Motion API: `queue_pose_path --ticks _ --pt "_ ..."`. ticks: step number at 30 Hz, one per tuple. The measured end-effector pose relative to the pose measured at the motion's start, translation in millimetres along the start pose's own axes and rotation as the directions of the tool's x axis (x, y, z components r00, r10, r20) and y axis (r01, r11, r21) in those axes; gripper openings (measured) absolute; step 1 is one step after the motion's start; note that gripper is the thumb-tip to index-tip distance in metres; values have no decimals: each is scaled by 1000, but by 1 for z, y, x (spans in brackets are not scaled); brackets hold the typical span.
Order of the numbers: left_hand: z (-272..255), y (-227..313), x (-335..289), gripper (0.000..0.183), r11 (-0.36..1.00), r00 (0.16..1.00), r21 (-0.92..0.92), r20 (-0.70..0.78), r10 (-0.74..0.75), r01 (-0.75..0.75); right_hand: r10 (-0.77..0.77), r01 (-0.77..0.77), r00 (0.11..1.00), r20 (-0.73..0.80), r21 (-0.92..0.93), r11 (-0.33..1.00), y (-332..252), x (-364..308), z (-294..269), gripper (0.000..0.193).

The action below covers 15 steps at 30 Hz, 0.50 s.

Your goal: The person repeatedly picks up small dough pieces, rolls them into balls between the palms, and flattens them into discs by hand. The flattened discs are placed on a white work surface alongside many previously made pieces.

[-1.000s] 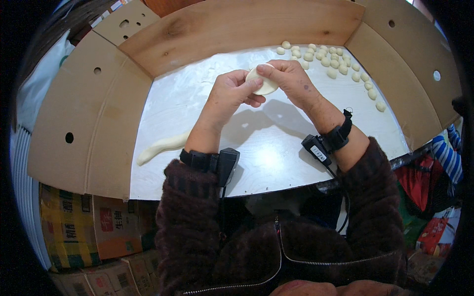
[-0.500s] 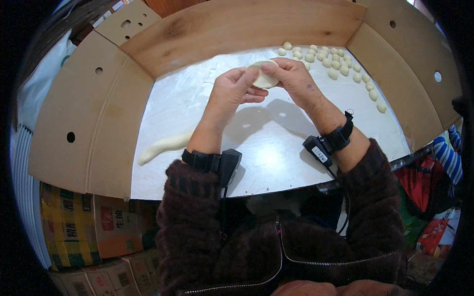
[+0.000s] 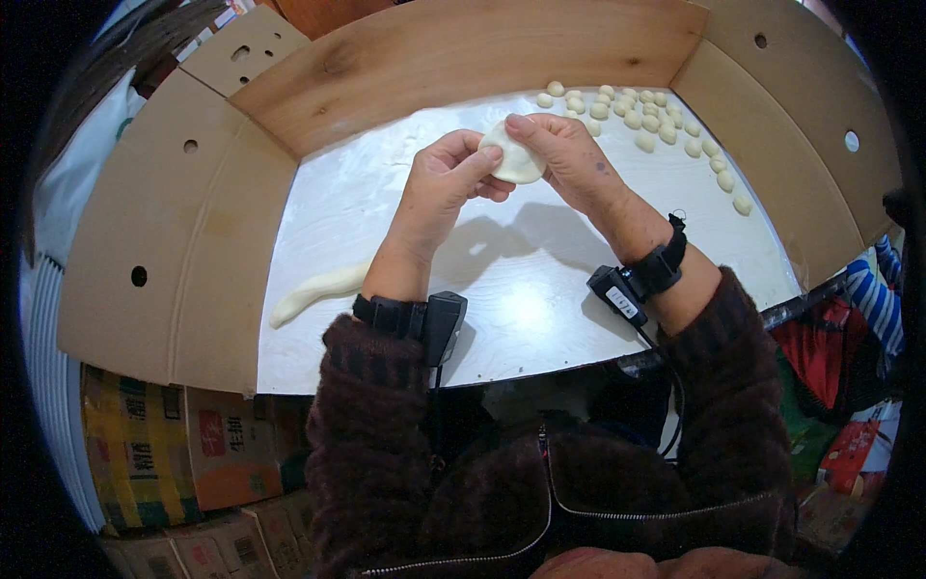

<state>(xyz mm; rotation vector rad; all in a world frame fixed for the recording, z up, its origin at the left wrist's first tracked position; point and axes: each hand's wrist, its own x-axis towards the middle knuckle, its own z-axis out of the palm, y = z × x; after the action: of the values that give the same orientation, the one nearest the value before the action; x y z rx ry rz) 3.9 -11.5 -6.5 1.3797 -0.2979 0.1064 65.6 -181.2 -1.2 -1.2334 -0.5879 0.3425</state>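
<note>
A flat, round piece of white dough (image 3: pixel 517 164) is held up above the white board, between both hands. My left hand (image 3: pixel 451 176) pinches its left edge, thumb on top and fingers beneath. On the other side my right hand (image 3: pixel 571 156) grips the upper right edge, the thumb pressing on its face. The fingers behind the dough are partly hidden. To the left on the board lies a thick dough rope (image 3: pixel 318 291), its right end covered by my left forearm. Several small dough balls (image 3: pixel 633 120) sit at the far right.
The white board (image 3: pixel 526 318) is dusted with flour toward the back. A wooden panel (image 3: pixel 463 63) stands along its far side, with cardboard walls at the left (image 3: pixel 178 232) and right (image 3: pixel 796 135). Cardboard boxes (image 3: pixel 231 449) are stacked below on the left.
The dough round has tilted so that more of its face shows, and it sits slightly lower. My left thumb has shifted on it; my right thumb now lies nearer its top edge.
</note>
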Motion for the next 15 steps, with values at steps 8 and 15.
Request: queue_pose_path --ticks 8,15 --pt "-5 7 -3 24 996 997 53 -25 -69 71 20 -8 999 51 -222 975 -4 -2 -1 41" --pt "5 4 1 23 992 983 35 -140 -119 125 -66 57 997 -41 -183 982 6 -1 0 43"
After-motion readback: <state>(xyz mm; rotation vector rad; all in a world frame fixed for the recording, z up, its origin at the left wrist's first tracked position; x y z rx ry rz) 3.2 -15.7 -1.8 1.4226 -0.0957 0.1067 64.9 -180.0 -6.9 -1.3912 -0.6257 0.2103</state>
